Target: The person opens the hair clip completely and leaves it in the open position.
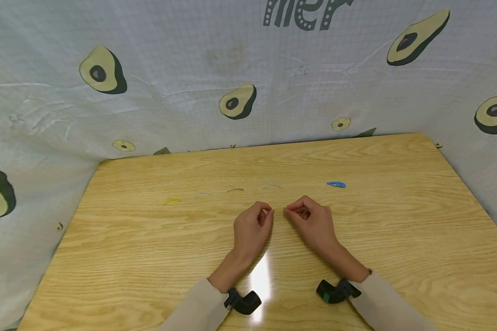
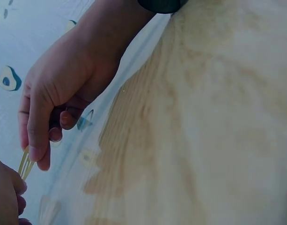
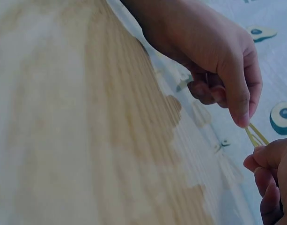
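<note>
A slim yellow snap hair clip [image 2: 26,164] is stretched between my two hands, one end at each set of fingertips. My left hand [image 1: 251,228] pinches one end between thumb and index finger. Facing it, my right hand [image 1: 313,225] pinches the other end in the same way. Both hands are over the middle of the wooden table. In the right wrist view the pale prongs of the clip show between the fingertips, and its ends are hidden under them.
Beyond the hands lies a loose row of hair clips: a yellow clip [image 1: 172,201], a pale clip [image 1: 203,194], an olive clip [image 1: 234,189] and another pale clip [image 1: 271,186]. A blue clip [image 1: 337,184] lies farther right. Avocado-print cloth [image 1: 170,55] borders the table [image 1: 128,257].
</note>
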{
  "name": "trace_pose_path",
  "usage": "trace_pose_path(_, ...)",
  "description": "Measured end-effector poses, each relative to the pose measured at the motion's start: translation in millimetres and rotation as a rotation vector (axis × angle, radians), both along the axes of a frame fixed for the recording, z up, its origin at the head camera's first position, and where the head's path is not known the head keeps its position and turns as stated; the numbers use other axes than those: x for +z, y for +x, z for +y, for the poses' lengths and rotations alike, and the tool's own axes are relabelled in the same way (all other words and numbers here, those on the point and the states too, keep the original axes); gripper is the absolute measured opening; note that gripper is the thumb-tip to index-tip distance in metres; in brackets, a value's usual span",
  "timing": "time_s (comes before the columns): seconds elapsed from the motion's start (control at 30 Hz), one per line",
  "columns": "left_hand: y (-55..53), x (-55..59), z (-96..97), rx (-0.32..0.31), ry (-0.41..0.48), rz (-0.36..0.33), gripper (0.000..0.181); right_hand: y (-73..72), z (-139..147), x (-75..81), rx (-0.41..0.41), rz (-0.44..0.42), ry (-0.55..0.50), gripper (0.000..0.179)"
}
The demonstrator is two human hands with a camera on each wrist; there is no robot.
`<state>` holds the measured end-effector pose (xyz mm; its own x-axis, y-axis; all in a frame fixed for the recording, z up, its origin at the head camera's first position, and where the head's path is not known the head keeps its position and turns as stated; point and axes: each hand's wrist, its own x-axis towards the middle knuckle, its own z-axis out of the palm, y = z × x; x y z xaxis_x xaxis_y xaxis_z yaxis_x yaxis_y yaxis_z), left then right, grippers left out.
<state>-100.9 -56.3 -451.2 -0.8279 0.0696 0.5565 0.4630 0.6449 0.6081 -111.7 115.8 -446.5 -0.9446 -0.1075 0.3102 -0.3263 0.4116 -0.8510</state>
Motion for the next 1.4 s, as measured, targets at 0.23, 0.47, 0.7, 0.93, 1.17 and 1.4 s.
trace_pose_path(0.23, -12.1, -1.2, 10.4, 0.023, -0.045, 0.012, 0.006, -10.1, 8, -1.1, -0.032, 0.06, 0.014, 0.009)
trace_pose_path(0.47, -21.3, -4.0, 19.3, 0.051, -0.05, 0.028, 0.007, -15.5, 14, -3.5, -0.059, 0.067, 0.026, 0.008)
trace_pose_path(0.7, -30.3, -4.8, 28.6, 0.057, -0.043, -0.007, 0.007, -21.8, 20, -5.2, -0.105, 0.079, 0.053, 0.007)
trace_pose_path(0.93, -37.5, -5.7, 36.4, 0.058, -0.04, -0.071, 0.005, -26.2, 22, -6.4, -0.143, 0.086, 0.064, 0.008)
trace_pose_path(1.17, -43.4, -4.4, 44.9, 0.081, -0.07, -0.088, 0.005, -29.2, 25, -8.8, -0.182, 0.059, 0.086, 0.007)
trace_pose_path(1.4, -50.8, -4.5, 56.0, 0.093, -0.127, -0.118, 0.006, -36.2, 30, -12.8, -0.233, 0.087, 0.158, 0.007)
